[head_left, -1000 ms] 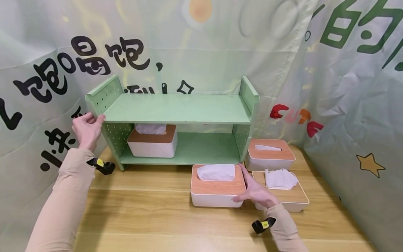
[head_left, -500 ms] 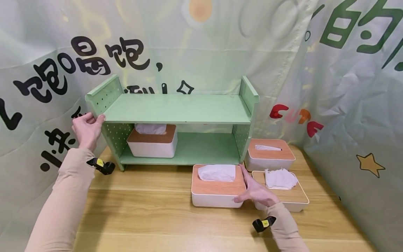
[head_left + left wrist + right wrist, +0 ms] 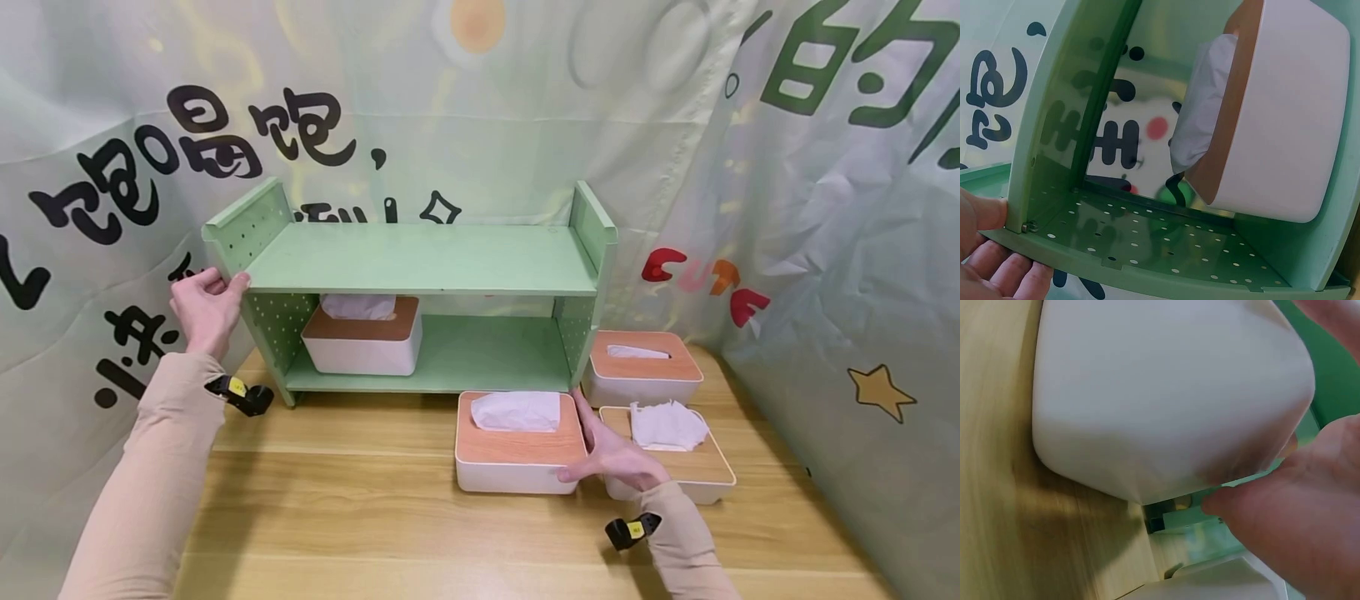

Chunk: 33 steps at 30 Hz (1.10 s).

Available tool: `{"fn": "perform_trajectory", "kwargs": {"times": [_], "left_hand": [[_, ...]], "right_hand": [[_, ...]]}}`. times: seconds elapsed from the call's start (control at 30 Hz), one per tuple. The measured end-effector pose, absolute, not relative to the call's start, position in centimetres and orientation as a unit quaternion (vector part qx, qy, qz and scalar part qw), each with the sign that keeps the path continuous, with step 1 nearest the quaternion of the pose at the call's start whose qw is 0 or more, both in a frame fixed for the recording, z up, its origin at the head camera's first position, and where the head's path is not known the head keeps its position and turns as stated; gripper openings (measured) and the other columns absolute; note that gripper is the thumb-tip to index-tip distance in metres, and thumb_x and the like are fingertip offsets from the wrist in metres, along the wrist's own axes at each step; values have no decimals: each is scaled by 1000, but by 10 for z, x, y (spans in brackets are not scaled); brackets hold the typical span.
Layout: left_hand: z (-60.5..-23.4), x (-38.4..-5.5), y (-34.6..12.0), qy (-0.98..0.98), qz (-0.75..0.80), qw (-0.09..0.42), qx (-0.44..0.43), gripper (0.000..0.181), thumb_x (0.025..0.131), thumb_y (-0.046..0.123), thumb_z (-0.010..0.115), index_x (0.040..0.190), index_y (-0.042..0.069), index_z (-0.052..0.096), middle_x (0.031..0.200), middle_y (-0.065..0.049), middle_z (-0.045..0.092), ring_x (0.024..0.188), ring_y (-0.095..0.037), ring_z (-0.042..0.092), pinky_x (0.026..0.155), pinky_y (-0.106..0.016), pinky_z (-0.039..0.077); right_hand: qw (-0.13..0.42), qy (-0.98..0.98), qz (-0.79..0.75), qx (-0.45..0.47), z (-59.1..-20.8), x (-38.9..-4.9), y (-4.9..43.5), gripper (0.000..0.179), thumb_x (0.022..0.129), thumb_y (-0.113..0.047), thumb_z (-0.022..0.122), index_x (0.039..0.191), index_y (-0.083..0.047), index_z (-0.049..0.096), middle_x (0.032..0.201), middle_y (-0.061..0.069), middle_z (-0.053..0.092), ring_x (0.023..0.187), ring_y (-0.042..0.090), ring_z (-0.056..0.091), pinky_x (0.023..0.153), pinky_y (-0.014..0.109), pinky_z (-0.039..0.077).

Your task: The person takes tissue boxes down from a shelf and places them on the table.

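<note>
A green two-tier shelf point(image 3: 420, 260) stands on the wooden table. My left hand point(image 3: 206, 310) grips the front edge of its left side panel, thumb and fingers on either side in the left wrist view. On the lower tier, at the left, sits a white tissue box point(image 3: 363, 357) with a brown lid. Before the shelf's right half stands another tissue box point(image 3: 517, 478), with a light wood lid and tissue sticking out. My right hand point(image 3: 617, 457) holds that box by its right end, thumb at the front corner and fingers toward the back. Its white wall point(image 3: 1160, 394) fills much of the right wrist view.
Two more tissue boxes stand at the right: one beside the shelf point(image 3: 645, 390), one nearer point(image 3: 693, 492) behind my right hand. Printed cloth point(image 3: 495, 150) hangs behind the shelf and along both sides. Bare wooden table point(image 3: 337, 517) lies in front.
Almost nothing differs. The right wrist has shifted very slightly to the right, while the held tissue box, the shelf and the left hand stay practically where they were.
</note>
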<state>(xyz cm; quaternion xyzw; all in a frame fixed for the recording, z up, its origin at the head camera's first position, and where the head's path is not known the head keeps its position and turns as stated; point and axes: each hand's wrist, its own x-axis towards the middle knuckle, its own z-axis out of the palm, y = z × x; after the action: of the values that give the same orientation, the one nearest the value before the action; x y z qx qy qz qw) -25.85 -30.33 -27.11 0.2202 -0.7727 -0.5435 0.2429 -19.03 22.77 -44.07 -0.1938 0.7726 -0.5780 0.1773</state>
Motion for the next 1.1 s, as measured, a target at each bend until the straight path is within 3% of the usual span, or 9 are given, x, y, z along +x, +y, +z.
{"fn": "perform_trajectory", "kwargs": {"times": [0.27, 0.6, 0.8, 0.97, 1.03, 1.1], "left_hand": [[-272, -257, -302, -778, -539, 235, 222, 51, 96, 27, 68, 143, 16, 53, 141, -14, 58, 71, 15, 54, 97, -14, 54], [-271, -258, -303, -774, -542, 246, 216, 48, 95, 25, 69, 140, 15, 57, 136, -13, 60, 68, 17, 55, 86, -6, 54], [-270, -258, -303, -775, -541, 244, 218, 49, 95, 26, 68, 141, 16, 56, 139, -14, 59, 71, 16, 55, 92, -10, 54], [-270, -258, -302, -779, -537, 242, 217, 50, 96, 27, 67, 143, 16, 54, 141, -15, 58, 72, 16, 55, 98, -14, 54], [-271, -258, -302, -780, -535, 242, 216, 50, 96, 27, 67, 143, 16, 53, 141, -15, 58, 71, 16, 54, 97, -14, 54], [-271, -258, -302, -780, -535, 243, 215, 50, 96, 27, 67, 143, 15, 53, 140, -15, 58, 72, 16, 55, 97, -14, 54]], "right_hand": [[179, 784, -566, -182, -434, -186, 230, 141, 76, -18, 88, 154, -4, -27, 164, 20, -32, 151, 45, -25, 121, 71, -11], [156, 807, -556, -127, -426, -185, 225, 122, 91, -35, 75, 157, -8, -24, 165, 21, -27, 152, 48, -19, 124, 69, -2], [85, 850, -510, -96, -418, -179, 216, 109, 93, -40, 70, 161, -11, -11, 170, 22, -7, 155, 47, -3, 123, 71, 10], [4, 838, -539, -85, -418, -175, 205, 77, 101, -34, 56, 158, -8, 11, 164, 26, 15, 152, 47, 14, 123, 69, 18], [-46, 824, -560, -77, -420, -175, 199, 61, 103, -27, 53, 152, -4, 26, 156, 27, 32, 144, 41, 32, 121, 58, 29], [-105, 811, -571, -68, -421, -175, 194, 44, 103, -20, 53, 141, 0, 42, 142, 25, 48, 130, 29, 48, 115, 40, 40]]}}
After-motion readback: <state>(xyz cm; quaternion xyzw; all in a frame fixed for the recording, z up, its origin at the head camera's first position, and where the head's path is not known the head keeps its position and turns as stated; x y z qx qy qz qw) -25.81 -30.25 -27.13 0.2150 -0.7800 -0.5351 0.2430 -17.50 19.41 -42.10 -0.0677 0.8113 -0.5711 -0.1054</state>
